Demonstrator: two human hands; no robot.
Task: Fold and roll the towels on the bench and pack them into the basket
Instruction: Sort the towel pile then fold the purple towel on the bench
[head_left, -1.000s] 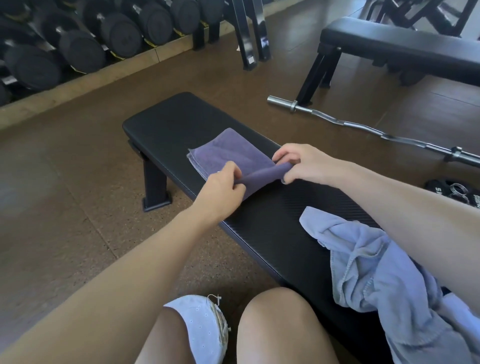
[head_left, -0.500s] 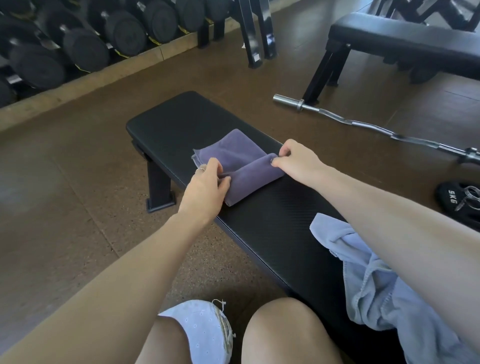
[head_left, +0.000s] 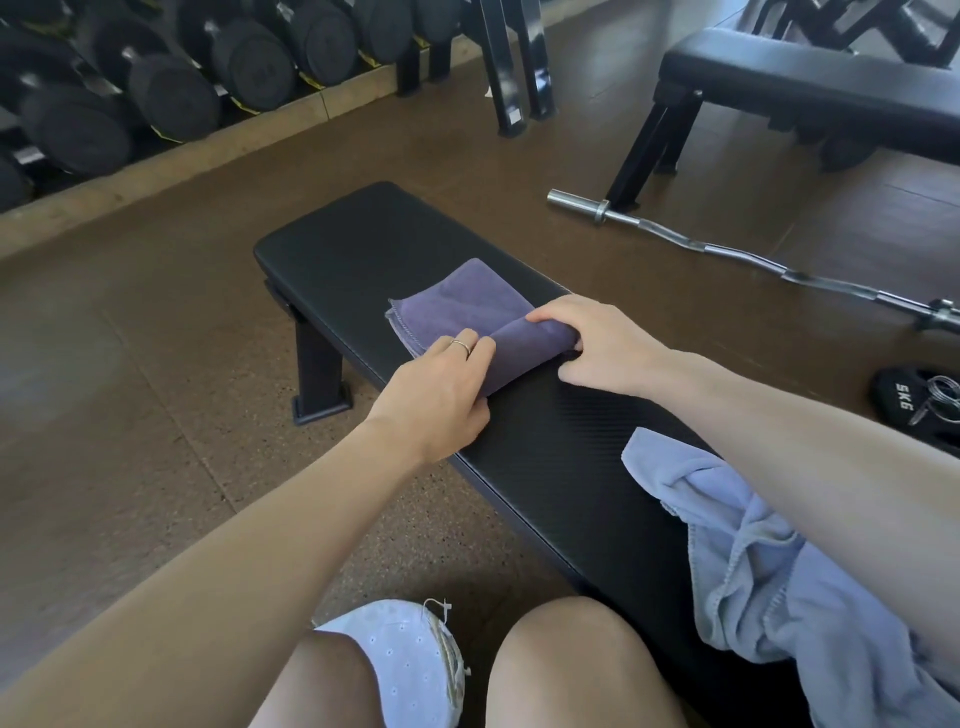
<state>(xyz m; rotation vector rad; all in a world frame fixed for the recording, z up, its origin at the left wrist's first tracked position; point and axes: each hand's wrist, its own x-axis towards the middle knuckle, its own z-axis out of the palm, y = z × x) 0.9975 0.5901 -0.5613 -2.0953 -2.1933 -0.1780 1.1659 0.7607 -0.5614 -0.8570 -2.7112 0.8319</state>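
A folded purple towel lies on the black bench near its far end. Its near edge is turned over into a thick roll. My left hand grips the left end of that roll, fingers curled over it. My right hand grips the right end, fingers over the top and thumb underneath. A crumpled light blue towel sits loose on the bench closer to me, under my right forearm. No basket is in view.
A curl bar lies on the floor to the right of the bench, with a 5 kg plate beside it. A second bench stands at the back right. Dumbbells line the rack along the back left.
Both hands have pushed the purple towel's near edge away from me, so the roll has grown thicker and less flat towel shows. The blue towel has not moved.
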